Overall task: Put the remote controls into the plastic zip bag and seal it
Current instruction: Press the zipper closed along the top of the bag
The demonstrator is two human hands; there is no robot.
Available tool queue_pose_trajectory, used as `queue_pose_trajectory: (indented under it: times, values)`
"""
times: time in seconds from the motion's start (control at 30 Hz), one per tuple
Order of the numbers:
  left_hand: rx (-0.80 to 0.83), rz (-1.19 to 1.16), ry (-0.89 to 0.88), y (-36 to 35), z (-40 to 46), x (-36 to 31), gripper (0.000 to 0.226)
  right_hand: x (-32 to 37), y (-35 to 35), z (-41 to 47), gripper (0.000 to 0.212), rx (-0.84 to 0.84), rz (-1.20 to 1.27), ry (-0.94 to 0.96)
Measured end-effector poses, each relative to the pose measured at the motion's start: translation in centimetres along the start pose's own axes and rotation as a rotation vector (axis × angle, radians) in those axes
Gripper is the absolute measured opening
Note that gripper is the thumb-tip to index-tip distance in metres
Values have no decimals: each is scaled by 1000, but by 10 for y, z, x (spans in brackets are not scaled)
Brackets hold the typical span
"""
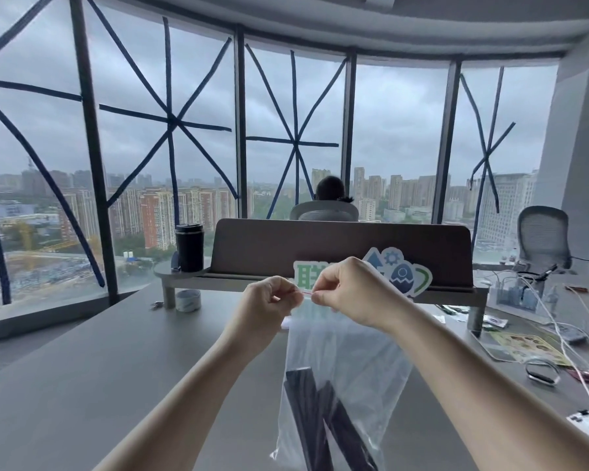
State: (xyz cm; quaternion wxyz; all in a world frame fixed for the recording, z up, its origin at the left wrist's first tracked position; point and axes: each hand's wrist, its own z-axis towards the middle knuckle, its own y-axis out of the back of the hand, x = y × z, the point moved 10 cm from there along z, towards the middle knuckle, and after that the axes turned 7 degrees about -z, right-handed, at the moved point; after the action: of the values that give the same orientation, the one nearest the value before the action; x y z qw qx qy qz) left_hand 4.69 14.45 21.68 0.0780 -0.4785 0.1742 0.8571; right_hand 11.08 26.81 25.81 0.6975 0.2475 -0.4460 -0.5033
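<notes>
A clear plastic zip bag point(357, 362) hangs in the air above the grey desk point(99, 368). Two long black remote controls point(320, 423) lie inside it, leaning against each other at the bottom. My left hand point(269, 304) and my right hand point(351, 294) pinch the bag's top strip, fingertips almost touching at the red zip line. The strip's right part is hidden behind my right hand, so how much of it is closed cannot be told.
A brown desk shelf point(340, 253) with colourful signs point(402, 273) stands behind the hands. A black tumbler point(189, 248) and a tape roll point(188, 300) are at the left. Cables, a wristband point(541, 372) and small items crowd the right. A person sits beyond the shelf.
</notes>
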Motion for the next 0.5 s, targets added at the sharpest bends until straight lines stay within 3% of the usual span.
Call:
queue_pose_trajectory:
  times: [0.17, 0.5]
  values:
    - [-16, -114, 38, -4, -4, 1, 17, -2, 2, 1, 13, 28, 0, -27]
    - [-42, -103, -18, 1, -2, -3, 10, 12, -1, 2, 17, 50, -49, 31]
